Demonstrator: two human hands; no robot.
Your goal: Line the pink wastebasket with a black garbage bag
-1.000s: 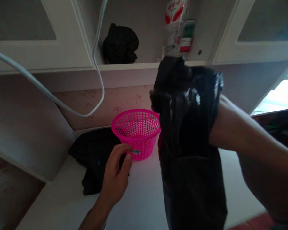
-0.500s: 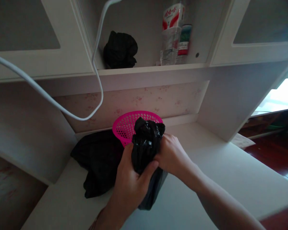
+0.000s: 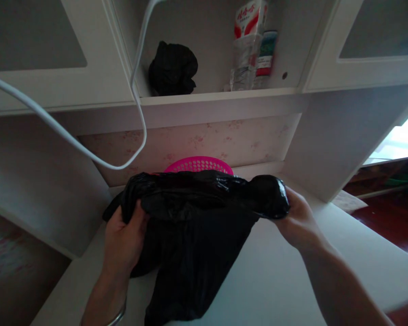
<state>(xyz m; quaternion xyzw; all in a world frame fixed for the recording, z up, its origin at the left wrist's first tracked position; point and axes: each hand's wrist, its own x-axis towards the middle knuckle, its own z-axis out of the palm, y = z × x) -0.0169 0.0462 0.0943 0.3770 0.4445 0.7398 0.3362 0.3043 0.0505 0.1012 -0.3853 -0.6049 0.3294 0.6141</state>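
The white bench (image 3: 292, 280) carries everything here, and the pink basket (image 3: 200, 165) at its back serves as the landmark. In front of the basket, lifted clear of the bench, a black plastic bag (image 3: 197, 217) is stretched sideways between both hands, hiding all but the basket's rear rim. Its bunched upper edge runs nearly level from left to right, so the long axis lies across the view, while the loose body hangs down and towards the person, its lower end drooping to about bench level.

The film looks thin, glossy and limp; it should weigh next to nothing, slide easily through fingers and tear if snagged, so I judge the gathered edge the best place to hold, where several layers bunch together.

Left of the basket, the left hand (image 3: 122, 240) has its grip pressed together around one end of that edge. Right of the basket, the right hand (image 3: 297, 222) has its grip closed on the other rolled end.

Above the basket, a shelf (image 3: 211, 96) holds a dark bundle (image 3: 172, 69) and a bottle (image 3: 246, 45); a white cable (image 3: 88, 154) loops down left of the basket.
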